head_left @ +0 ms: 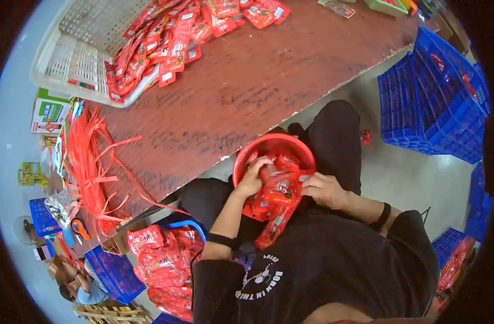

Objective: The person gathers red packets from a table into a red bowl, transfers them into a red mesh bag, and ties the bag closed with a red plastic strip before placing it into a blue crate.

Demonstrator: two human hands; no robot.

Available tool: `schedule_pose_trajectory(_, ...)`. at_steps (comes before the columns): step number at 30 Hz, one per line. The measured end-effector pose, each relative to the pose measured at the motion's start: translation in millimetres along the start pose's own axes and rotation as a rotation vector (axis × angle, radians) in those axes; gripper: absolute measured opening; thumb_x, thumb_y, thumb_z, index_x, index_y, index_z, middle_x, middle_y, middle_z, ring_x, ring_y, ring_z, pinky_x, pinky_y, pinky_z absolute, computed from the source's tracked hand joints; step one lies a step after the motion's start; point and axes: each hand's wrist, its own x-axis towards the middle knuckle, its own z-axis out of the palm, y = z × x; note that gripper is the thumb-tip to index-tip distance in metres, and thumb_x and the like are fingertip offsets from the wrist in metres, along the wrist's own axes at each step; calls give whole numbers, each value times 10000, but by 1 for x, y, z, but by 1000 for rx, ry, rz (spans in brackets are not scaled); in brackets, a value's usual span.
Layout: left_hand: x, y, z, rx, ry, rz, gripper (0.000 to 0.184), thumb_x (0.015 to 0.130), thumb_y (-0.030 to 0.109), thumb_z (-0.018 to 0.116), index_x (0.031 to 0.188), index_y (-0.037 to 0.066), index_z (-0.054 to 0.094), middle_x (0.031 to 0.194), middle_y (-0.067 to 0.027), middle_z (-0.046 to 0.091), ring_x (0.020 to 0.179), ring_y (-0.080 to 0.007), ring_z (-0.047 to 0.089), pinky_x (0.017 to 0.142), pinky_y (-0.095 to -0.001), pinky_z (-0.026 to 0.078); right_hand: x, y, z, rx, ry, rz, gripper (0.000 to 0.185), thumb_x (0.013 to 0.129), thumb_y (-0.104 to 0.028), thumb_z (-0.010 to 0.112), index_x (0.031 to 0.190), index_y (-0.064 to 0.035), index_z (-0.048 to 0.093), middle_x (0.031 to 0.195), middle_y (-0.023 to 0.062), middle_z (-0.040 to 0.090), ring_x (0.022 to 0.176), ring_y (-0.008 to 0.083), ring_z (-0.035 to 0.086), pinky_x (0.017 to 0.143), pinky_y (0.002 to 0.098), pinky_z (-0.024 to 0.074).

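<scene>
A red round bucket [305, 149] sits between my knees, with glossy red printed packets [282, 186] heaped in it and spilling over its near rim. My left hand [251, 179] reaches over the left rim, fingers curled down among the packets. Its fingertips are blurred, so what they grip is unclear. At the right rim, my right hand [324, 190] pinches the edge of a red packet between thumb and fingers. One long packet [276, 224] hangs down from the bucket toward my shirt.
A white plastic basket [68, 65] of red packets stands on the brown table [258, 86]. Red plastic straps [90, 167] lie at the table's left end near orange-handled scissors [80, 229]. Blue crates [431, 97] stand right; bundled packets [163, 264] are low left. Another person [85, 289] sits far left.
</scene>
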Motion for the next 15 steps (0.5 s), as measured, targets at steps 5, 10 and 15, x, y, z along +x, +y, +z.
schedule_pose_trajectory(5, -11, 39, -24, 131, -211, -115, 657, 649, -161, 462, 1238, 121, 384, 1369, -159, 273, 1299, -252, 223, 1043, -311, 230, 30, 39, 47, -29, -350, 319, 122, 697, -37, 551, 809, -86, 542, 939, 67, 542, 829, 248, 568, 608, 340, 506)
schedule_pose_trajectory(10, -8, 45, -63, -154, -317, -208, 534, 673, -36, 455, 1202, 22, 489, 1390, -155, 282, 1310, -222, 214, 1052, -294, 194, 42, 11, -2, 112, 173, 385, 326, 694, -108, 626, 983, -50, 488, 997, 154, 528, 932, 314, 546, 746, 384, 471)
schedule_pose_trajectory(15, 52, 29, -22, 297, -329, -504, 759, 776, 564, 511, 1230, -34, 406, 1358, -227, 284, 1265, -283, 299, 1010, -333, 267, 59, -37, -11, -44, -270, -83, 421, 682, -239, 651, 1089, -208, 547, 1299, 63, 356, 1179, 317, 361, 930, 478, 336)
